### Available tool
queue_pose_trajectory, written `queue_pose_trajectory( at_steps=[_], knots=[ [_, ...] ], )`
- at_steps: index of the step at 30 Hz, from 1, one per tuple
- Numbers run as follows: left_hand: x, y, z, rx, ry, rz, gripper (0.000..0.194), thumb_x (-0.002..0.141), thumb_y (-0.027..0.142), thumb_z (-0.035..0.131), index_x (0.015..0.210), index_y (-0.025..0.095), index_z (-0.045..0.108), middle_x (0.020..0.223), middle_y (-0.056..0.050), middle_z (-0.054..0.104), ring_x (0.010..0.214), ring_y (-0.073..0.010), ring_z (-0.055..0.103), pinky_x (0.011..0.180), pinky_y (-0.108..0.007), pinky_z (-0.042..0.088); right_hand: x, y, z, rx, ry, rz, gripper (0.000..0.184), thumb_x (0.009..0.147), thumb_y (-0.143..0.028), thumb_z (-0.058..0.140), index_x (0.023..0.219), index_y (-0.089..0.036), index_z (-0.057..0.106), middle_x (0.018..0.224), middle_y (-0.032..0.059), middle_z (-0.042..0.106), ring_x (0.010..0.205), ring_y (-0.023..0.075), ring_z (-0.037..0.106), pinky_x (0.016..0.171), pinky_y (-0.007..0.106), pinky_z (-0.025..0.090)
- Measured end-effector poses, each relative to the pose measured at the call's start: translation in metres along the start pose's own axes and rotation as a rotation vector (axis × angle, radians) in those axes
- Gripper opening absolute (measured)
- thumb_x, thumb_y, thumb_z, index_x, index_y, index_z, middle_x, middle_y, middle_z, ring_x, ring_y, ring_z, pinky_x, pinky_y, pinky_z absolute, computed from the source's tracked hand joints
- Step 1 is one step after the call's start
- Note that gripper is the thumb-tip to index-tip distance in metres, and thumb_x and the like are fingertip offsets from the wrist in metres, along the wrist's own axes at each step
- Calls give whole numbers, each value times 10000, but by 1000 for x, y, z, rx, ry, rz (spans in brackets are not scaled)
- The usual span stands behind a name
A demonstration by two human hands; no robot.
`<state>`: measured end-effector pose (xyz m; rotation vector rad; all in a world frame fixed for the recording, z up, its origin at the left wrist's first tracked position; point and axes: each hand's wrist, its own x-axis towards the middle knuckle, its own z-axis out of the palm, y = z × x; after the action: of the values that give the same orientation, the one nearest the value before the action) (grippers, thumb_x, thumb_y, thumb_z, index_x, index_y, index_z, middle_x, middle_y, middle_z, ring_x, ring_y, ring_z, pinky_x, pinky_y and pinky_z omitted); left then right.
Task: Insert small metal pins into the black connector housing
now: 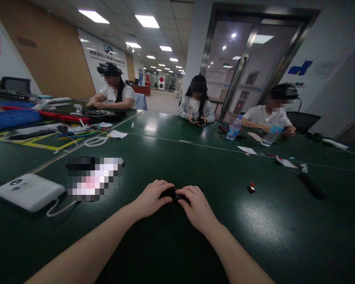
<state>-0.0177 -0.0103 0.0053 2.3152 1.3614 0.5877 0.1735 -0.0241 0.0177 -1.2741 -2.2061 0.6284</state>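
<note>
Near the middle of the green table [213, 169], a small dark object [174, 193] lies between my two hands, mostly covered by fingers; its kind cannot be made out. My left hand [152, 198] has its fingers and thumb closed on the object's left end. At the other end, my right hand [197, 207] pinches it between thumb and fingers. Both hands rest low, at or just above the tabletop. Off to the right sits a tiny red and silver item [251, 187].
A white power bank [29, 192] with a cable and a blurred-out phone-like thing [97, 179] lie at left. Beyond are a coiled white cable [95, 141], a blue tray [14, 118] and water bottles [234, 128]. Several people in headsets sit across the table.
</note>
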Motion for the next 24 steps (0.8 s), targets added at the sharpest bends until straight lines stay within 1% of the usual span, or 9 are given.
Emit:
queue_pose_trajectory(
  at_steps=[6, 9, 14, 16, 19, 22, 24],
  knots=[
    [-1, 1, 0, 12, -11, -9, 342, 815, 310, 515, 1152, 256, 491, 1087, -18, 556, 997, -200, 481, 849, -341, 377, 2, -1, 0, -22, -34, 31, 257, 793, -198, 493, 1025, -272, 574, 1031, 9, 574, 1003, 193, 480, 858, 375, 394],
    [-1, 0, 1, 12, -10, -12, 343, 813, 307, 518, 1151, 264, 486, 1096, -16, 555, 1007, -204, 477, 854, -348, 375, 3, -2, -3, -55, -46, 56, 260, 775, -225, 529, 1019, -287, 592, 1037, 10, 554, 1006, 194, 469, 856, 367, 394],
    [-2, -1, 2, 22, -14, -11, 365, 812, 294, 519, 1171, 275, 458, 1130, -13, 538, 1035, -201, 465, 875, -349, 363, 3, 1, -7, -79, -99, 112, 301, 747, -265, 567, 1039, -333, 590, 1160, -2, 479, 1093, 206, 419, 907, 397, 354],
    [-2, -1, 2, 21, -23, -15, 397, 807, 312, 522, 1193, 282, 435, 1162, -16, 518, 1062, -208, 450, 891, -361, 353, 2, 5, -6, -47, -93, 111, 313, 740, -257, 571, 1038, -349, 590, 1188, -6, 474, 1122, 218, 405, 924, 428, 336],
    [-2, 0, 1, 11, -30, -15, 430, 784, 329, 551, 1195, 284, 431, 1183, -21, 505, 1084, -219, 435, 907, -378, 340, 2, 11, -2, 24, -55, 84, 329, 730, -239, 579, 1031, -372, 593, 1157, -6, 523, 1108, 240, 429, 924, 476, 326],
    [-1, 1, 0, -1, -19, -23, 377, 785, 304, 548, 1152, 277, 465, 1153, -18, 524, 1071, -218, 444, 901, -379, 345, 1, 16, 0, 95, -12, 57, 346, 722, -211, 581, 1017, -390, 597, 1112, -12, 565, 1079, 251, 461, 919, 502, 328],
    [-1, 1, 1, -14, -13, -28, 355, 784, 295, 547, 1132, 275, 477, 1139, -18, 532, 1061, -218, 451, 895, -381, 349, 1, 16, 1, 132, 13, 53, 389, 713, -197, 587, 1053, -386, 574, 1106, -14, 575, 1078, 248, 469, 926, 500, 332]
  ],
)
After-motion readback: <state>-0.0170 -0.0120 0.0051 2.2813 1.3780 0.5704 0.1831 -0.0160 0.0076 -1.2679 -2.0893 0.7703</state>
